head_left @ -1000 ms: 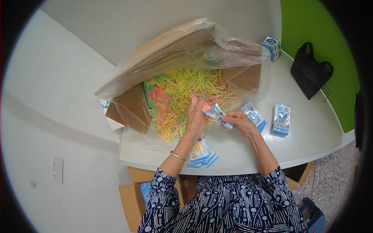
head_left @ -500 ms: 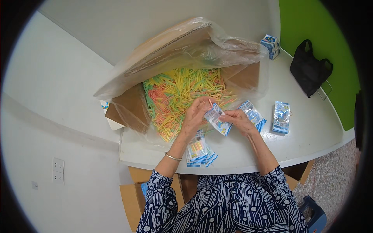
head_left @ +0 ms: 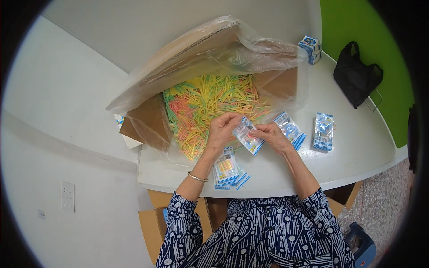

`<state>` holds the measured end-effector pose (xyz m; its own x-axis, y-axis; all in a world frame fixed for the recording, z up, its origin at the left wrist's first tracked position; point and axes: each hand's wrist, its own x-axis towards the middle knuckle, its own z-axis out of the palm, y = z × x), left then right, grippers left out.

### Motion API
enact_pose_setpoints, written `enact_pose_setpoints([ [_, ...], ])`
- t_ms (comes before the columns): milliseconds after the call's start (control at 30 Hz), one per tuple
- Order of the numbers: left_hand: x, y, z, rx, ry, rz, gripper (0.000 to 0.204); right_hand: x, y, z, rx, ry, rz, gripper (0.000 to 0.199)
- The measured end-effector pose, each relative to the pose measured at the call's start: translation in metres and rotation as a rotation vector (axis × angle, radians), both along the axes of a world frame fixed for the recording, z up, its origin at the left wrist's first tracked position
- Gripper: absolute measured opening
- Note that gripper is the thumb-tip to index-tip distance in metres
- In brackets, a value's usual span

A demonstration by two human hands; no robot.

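A small blue-and-white clear plastic packet [head_left: 245,136] is held tilted above the table, in front of the big box. My left hand [head_left: 220,131] is closed, its fingertips pinching at the packet's upper end. My right hand [head_left: 272,136] grips its right side, with the thumb across the front. Something pinkish shows through the film near that thumb. Behind, the lined cardboard box [head_left: 279,85] holds a heap of thin pink, yellow and green sticks [head_left: 219,96]. Next to my right hand lies a stack of similar packets [head_left: 289,127].
Several packets with coloured sticks showing [head_left: 226,167] lie near the table's front edge, by my left forearm. Another packet pile [head_left: 323,131] is farther right. At the back stand small blue-and-white boxes [head_left: 310,47] and a black bag [head_left: 356,76]. Open cartons [head_left: 149,230] sit below the table.
The pinkish stick that stood out of the packet's upper end by my left fingers no longer sticks out. My left fingers have shifted slightly down onto the packet's end.
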<state>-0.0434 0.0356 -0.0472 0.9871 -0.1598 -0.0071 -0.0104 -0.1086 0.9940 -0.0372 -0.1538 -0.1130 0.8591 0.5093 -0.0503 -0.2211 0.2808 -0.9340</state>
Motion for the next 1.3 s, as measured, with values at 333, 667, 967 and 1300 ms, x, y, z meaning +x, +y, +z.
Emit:
enact_pose_setpoints([
  [333,0.029,0.025,0.011,0.452,-0.549,0.434,0.026,0.003,0.001,-0.009,0.065,0.001,-0.024,0.031],
  [667,0.004,-0.002,-0.007,0.269,-0.068,-0.185,0.022,0.003,-0.003,-0.012,-0.128,-0.065,0.090,0.029],
  [967,-0.003,0.004,0.005,0.365,-0.107,-0.246,0.024,-0.005,0.004,0.001,-0.280,-0.124,0.173,0.028],
  [1300,-0.052,0.068,-0.020,0.547,0.043,-0.213,0.029,-0.031,0.008,0.000,-0.551,-0.446,0.093,0.040],
])
